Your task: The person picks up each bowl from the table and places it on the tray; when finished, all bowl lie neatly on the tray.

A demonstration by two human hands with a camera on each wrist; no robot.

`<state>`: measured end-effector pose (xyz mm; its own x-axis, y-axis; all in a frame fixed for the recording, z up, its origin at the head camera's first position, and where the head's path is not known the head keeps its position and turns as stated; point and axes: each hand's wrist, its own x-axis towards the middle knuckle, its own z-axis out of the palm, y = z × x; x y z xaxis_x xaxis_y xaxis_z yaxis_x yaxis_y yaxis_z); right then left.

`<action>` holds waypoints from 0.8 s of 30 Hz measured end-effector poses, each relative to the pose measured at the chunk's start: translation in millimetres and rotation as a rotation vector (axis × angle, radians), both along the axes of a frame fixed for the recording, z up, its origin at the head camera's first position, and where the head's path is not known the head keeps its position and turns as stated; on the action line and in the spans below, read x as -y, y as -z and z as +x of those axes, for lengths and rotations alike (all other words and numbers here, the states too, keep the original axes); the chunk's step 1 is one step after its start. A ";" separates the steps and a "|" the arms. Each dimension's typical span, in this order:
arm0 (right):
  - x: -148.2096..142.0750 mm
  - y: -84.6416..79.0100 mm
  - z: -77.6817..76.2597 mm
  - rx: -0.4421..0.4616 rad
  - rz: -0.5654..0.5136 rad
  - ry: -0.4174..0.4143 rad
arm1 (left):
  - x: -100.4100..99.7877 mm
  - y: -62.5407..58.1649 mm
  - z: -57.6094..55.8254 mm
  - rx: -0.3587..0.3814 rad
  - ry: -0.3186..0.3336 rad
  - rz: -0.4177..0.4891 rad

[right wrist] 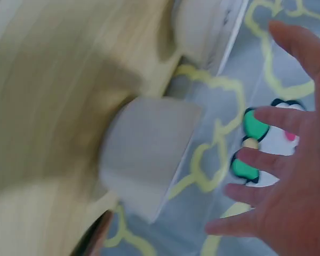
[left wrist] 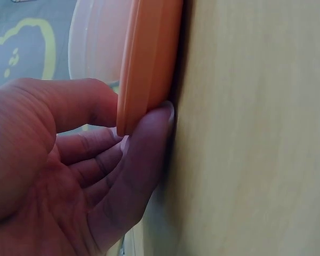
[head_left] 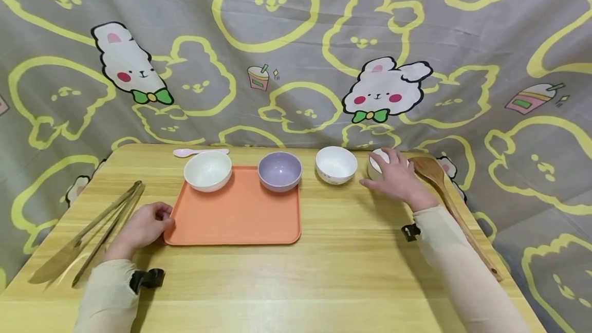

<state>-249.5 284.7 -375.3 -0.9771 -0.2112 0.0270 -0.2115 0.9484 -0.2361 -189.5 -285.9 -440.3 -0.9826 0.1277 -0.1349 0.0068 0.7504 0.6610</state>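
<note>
On the left, my left hand (head_left: pixel 147 226) pinches the left rim of an orange tray (head_left: pixel 233 220). The left wrist view puts the thumb under the tray's edge (left wrist: pixel 148 64) and the fingers at its rim. Two bowls stand along the tray's back edge, a pale white bowl (head_left: pixel 207 172) and a purple bowl (head_left: pixel 279 172). My right hand (head_left: pixel 396 178) hovers over a small white bowl (head_left: pixel 375 167) at the back right, partly hiding it. In the right wrist view its fingers are spread, apart from that bowl (right wrist: pixel 149 149). A patterned white bowl (head_left: pixel 336 166) stands between it and the tray.
Long tongs (head_left: pixel 106 215) and a wooden spatula (head_left: pixel 55 262) lie at the left. A pink spoon (head_left: pixel 185 152) lies behind the tray. At the right edge lies a long wooden spoon (head_left: pixel 455 209). A patterned curtain (head_left: pixel 296 50) hangs behind the table (head_left: pixel 287 287).
</note>
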 end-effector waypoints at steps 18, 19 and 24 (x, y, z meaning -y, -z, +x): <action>-35.3 23.0 -32.4 0.090 -0.031 0.104 | -0.8 1.4 2.3 0.010 -0.009 0.046; -35.7 23.6 -33.7 0.095 -0.028 0.107 | -0.6 1.5 2.4 0.007 -0.009 0.044; -38.0 24.5 -39.2 0.129 -0.024 0.123 | -0.3 2.2 2.7 0.007 -0.019 0.055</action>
